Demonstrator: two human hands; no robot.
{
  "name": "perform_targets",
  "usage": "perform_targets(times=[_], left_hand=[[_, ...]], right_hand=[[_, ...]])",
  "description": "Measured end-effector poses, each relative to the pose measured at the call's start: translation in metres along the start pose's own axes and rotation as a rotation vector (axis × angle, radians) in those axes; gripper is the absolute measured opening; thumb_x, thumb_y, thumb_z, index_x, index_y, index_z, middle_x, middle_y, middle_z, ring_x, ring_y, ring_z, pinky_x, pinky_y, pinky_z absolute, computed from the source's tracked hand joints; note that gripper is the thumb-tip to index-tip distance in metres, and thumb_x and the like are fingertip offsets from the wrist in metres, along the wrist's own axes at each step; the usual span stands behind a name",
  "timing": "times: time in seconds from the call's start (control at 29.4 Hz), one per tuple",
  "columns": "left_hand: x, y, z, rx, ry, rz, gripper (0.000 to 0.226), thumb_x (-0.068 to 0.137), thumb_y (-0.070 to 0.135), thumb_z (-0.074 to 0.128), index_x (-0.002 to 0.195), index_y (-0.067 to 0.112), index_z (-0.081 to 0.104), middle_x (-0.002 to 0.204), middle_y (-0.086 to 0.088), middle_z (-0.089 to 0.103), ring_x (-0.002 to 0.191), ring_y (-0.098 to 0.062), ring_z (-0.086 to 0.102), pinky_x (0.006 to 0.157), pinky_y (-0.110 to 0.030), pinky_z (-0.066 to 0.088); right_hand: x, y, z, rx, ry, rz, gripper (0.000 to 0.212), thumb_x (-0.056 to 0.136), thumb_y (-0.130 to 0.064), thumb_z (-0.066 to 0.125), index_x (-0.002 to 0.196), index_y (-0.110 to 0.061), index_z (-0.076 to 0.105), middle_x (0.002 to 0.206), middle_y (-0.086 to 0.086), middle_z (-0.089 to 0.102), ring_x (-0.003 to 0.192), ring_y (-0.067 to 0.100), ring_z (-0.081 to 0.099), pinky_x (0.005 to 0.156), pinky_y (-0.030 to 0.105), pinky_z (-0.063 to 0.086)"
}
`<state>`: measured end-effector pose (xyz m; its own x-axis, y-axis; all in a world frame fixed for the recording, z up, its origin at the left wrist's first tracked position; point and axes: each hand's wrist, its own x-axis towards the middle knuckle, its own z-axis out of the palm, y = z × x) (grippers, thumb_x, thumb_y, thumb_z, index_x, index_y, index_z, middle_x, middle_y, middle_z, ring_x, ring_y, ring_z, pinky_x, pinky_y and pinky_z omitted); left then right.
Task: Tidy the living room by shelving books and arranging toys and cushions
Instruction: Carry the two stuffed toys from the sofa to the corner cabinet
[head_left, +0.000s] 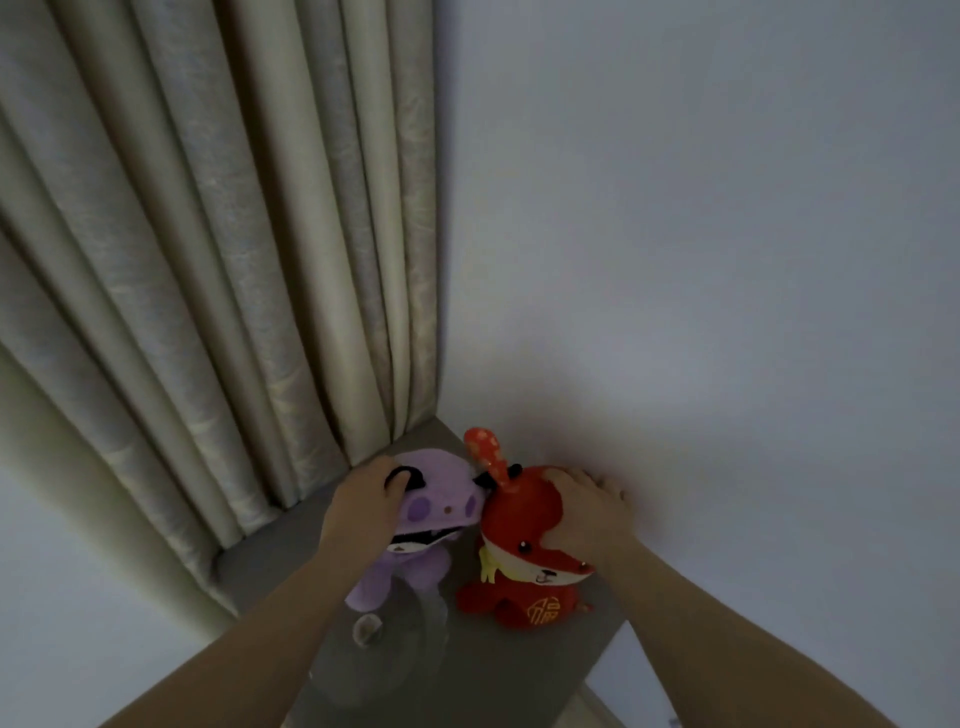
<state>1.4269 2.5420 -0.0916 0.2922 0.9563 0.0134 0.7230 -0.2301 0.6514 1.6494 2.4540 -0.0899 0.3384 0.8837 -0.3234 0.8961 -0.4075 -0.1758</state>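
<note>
Purple plush, lower centre: our left hand grips its head. Red fox plush touching it: our right hand clasps head.

Both arms outstretched, left hand fingers curled, right hand cupped palm-down
</note>
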Motion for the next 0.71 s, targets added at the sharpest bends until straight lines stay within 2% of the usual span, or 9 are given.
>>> perform_targets(times=[0.07,0.14,0.27,0.41,0.54,0.61,0.71], left_hand=[[0.004,0.002,0.001,-0.012,0.015,0.014,0.020,0.097,0.011,0.047,0.102,0.000,0.063,0.099,-0.017,0.064,0.092,-0.030,0.056,0.072,-0.027,0.031],[0.012,0.000,0.000,-0.036,0.020,0.016,0.021,0.097,0.011,0.046,0.103,0.001,0.063,0.098,-0.016,0.063,0.092,-0.030,0.056,0.071,-0.025,0.029],[0.027,-0.005,-0.006,-0.060,0.061,0.007,0.021,0.097,0.014,0.046,0.102,0.003,0.063,0.095,-0.014,0.062,0.089,-0.028,0.055,0.070,-0.027,0.031],[0.037,-0.010,-0.008,-0.073,0.057,0.024,0.021,0.097,0.015,0.045,0.104,0.005,0.063,0.096,-0.012,0.062,0.089,-0.026,0.054,0.073,-0.029,0.035],[0.050,-0.011,-0.008,-0.086,0.046,0.032,0.022,0.097,0.015,0.045,0.107,0.005,0.063,0.099,-0.012,0.061,0.093,-0.026,0.054,0.074,-0.027,0.034],[0.055,-0.009,-0.009,-0.079,0.039,0.025,0.022,0.098,0.017,0.044,0.107,0.006,0.062,0.100,-0.011,0.060,0.092,-0.023,0.052,0.072,-0.024,0.031],[0.062,-0.007,-0.011,-0.072,0.075,0.016,0.021,0.099,0.018,0.042,0.100,0.008,0.060,0.097,-0.010,0.058,0.086,-0.020,0.051,0.060,-0.020,0.027]], right_hand=[[0.000,0.001,0.001,-0.008,-0.047,0.014,0.084,0.073,-0.041,0.071,0.142,-0.040,0.024,0.153,-0.002,0.017,0.138,0.033,0.015,0.110,0.048,0.021],[0.004,-0.001,0.007,0.108,-0.114,0.036,0.091,0.070,-0.040,0.076,0.142,-0.041,0.019,0.154,0.002,0.008,0.139,0.034,0.012,0.108,0.053,0.025],[0.009,-0.002,0.020,0.060,-0.144,0.095,0.108,0.067,-0.043,0.077,0.146,-0.041,0.002,0.151,0.004,0.015,0.135,0.032,0.020,0.103,0.053,0.034],[0.011,-0.007,0.024,-0.042,0.026,0.061,0.097,0.069,-0.048,0.070,0.146,-0.035,0.013,0.142,0.004,0.035,0.128,0.027,0.034,0.102,0.042,0.032],[0.018,-0.013,0.024,-0.008,0.127,0.140,0.086,0.072,-0.048,0.065,0.144,-0.026,0.023,0.136,0.006,0.042,0.125,0.026,0.039,0.102,0.036,0.032],[0.022,-0.007,0.018,0.018,0.114,0.197,0.088,0.073,-0.050,0.066,0.146,-0.027,0.021,0.138,0.008,0.040,0.127,0.028,0.036,0.102,0.037,0.032],[0.030,0.003,0.006,0.087,-0.009,0.219,0.096,0.072,-0.052,0.070,0.148,-0.030,0.015,0.144,0.011,0.030,0.133,0.032,0.028,0.104,0.042,0.033]])
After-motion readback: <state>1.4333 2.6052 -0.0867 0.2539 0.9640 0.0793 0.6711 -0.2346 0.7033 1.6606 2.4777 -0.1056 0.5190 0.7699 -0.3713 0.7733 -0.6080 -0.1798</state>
